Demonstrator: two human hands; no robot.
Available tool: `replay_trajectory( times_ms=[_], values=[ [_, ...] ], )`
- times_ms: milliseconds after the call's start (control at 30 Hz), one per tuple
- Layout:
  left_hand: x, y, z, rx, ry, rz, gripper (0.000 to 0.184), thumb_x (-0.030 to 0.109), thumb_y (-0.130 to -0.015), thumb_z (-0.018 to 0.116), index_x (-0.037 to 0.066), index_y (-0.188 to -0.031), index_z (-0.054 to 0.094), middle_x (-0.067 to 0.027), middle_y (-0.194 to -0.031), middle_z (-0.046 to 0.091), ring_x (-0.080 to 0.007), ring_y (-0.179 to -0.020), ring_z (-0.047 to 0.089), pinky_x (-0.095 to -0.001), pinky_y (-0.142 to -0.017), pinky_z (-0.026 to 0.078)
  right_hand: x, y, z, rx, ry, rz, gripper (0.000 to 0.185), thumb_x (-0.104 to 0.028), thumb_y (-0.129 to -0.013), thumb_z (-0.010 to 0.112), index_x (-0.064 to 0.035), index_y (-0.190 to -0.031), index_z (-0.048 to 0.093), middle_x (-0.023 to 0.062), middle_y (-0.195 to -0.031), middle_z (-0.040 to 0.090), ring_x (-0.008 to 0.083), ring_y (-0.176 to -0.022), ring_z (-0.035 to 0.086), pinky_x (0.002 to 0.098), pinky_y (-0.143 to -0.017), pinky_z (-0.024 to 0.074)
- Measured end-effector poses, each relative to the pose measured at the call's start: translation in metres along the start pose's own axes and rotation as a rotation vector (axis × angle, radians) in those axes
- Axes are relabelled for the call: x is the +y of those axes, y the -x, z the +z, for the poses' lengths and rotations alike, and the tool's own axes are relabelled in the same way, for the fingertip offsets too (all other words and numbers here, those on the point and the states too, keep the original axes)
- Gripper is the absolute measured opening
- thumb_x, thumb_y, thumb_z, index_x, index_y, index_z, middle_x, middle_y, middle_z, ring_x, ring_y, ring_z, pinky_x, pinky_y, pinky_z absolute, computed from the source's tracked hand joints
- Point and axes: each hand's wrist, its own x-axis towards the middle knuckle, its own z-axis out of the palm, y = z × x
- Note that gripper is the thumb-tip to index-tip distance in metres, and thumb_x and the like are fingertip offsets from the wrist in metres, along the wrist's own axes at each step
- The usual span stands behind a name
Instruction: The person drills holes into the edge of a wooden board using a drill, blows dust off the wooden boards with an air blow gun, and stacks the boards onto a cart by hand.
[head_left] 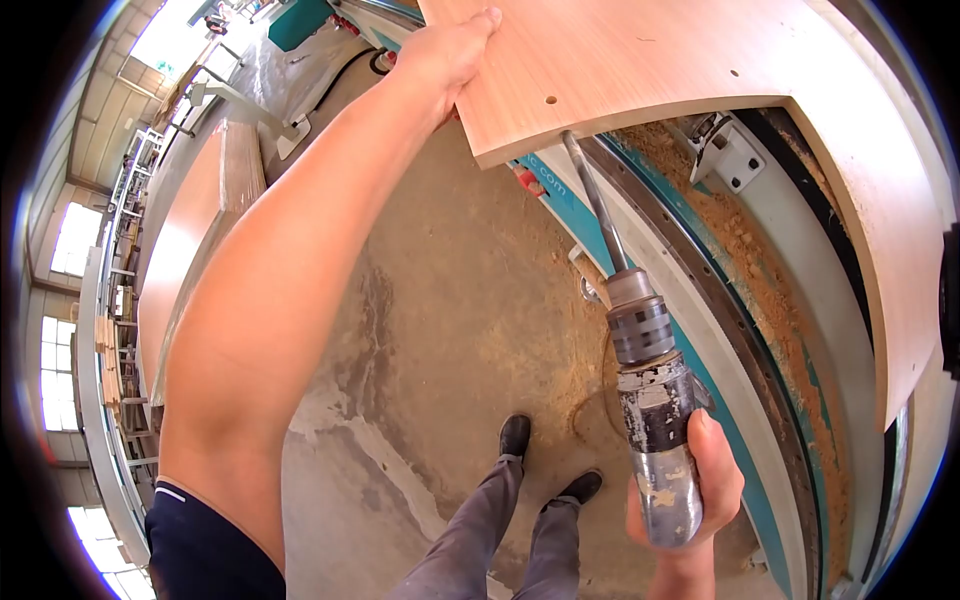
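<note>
My right hand point(712, 480) is wrapped round the body of a worn, paint-chipped drill point(655, 400) at the lower right. Its long bit point(597, 205) points up, and the tip meets the front edge of a light wood-grain panel point(620, 60). At the panel's left corner, my left hand point(450, 60) grips the edge, with the thumb on top and the other fingers mostly hidden beneath. Small round holes show in the panel's face, one of them close to the bit.
Beneath the panel runs a machine with a teal and white frame point(725, 410), strewn with sawdust. Stacked boards point(190, 220) stand at the left. My feet are on a concrete floor point(440, 300). Shelving lines the far left wall.
</note>
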Motion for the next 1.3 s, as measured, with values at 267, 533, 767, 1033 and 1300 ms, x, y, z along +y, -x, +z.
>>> replay_trajectory(
  times_ms=[267,533,767,1033,1300],
  values=[
    [0.006,0.009,0.004,0.021,-0.069,-0.058,0.057,0.037,-0.093,0.061,-0.004,-0.13,0.048,-0.016,-0.123,0.06,-0.0228,-0.103,0.066,-0.0361,-0.085,0.056,-0.001,0.002,0.0,0.011,-0.002,0.024,0.064,-0.003,-0.07,0.066,0.0068,-0.13,0.048,0.0198,-0.113,0.06,0.0238,-0.091,0.063,0.0338,-0.083,0.049],
    [0.004,0.001,0.0,0.032,-0.099,-0.056,0.057,0.038,-0.093,0.061,-0.004,-0.129,0.048,-0.0159,-0.122,0.06,-0.0228,-0.104,0.065,-0.0359,-0.087,0.055,0.004,0.001,-0.001,0.023,-0.063,0.063,0.066,0.0,-0.068,0.066,0.0067,-0.131,0.046,0.0205,-0.112,0.062,0.0256,-0.095,0.063,0.0338,-0.086,0.0488],
    [0.003,0.007,0.003,0.144,-0.152,0.092,0.05,0.035,-0.091,0.064,-0.006,-0.12,0.06,-0.0151,-0.113,0.066,-0.0237,-0.096,0.066,-0.0357,-0.083,0.052,0.004,0.0,0.003,0.001,-0.049,0.038,0.067,0.003,-0.067,0.065,0.0075,-0.131,0.045,0.0232,-0.118,0.058,0.0294,-0.102,0.063,0.0356,-0.092,0.0473],
    [0.001,-0.003,0.004,0.23,-0.225,0.041,0.053,0.038,-0.09,0.065,-0.006,-0.119,0.061,-0.0161,-0.112,0.066,-0.0243,-0.097,0.066,-0.0361,-0.083,0.052,0.005,0.0,0.005,0.019,-0.036,0.038,0.067,0.004,-0.068,0.065,0.0073,-0.132,0.045,0.0212,-0.123,0.056,0.0286,-0.107,0.061,0.0348,-0.093,0.0463],
    [-0.001,-0.007,0.002,0.223,-0.227,0.038,0.053,0.039,-0.089,0.065,-0.006,-0.116,0.062,-0.0168,-0.111,0.067,-0.024,-0.097,0.065,-0.0361,-0.082,0.051,0.008,-0.001,0.007,0.013,-0.027,0.034,0.068,0.004,-0.068,0.065,0.0069,-0.132,0.045,0.0206,-0.124,0.056,0.0263,-0.106,0.061,0.0334,-0.093,0.0463]
  ],
)
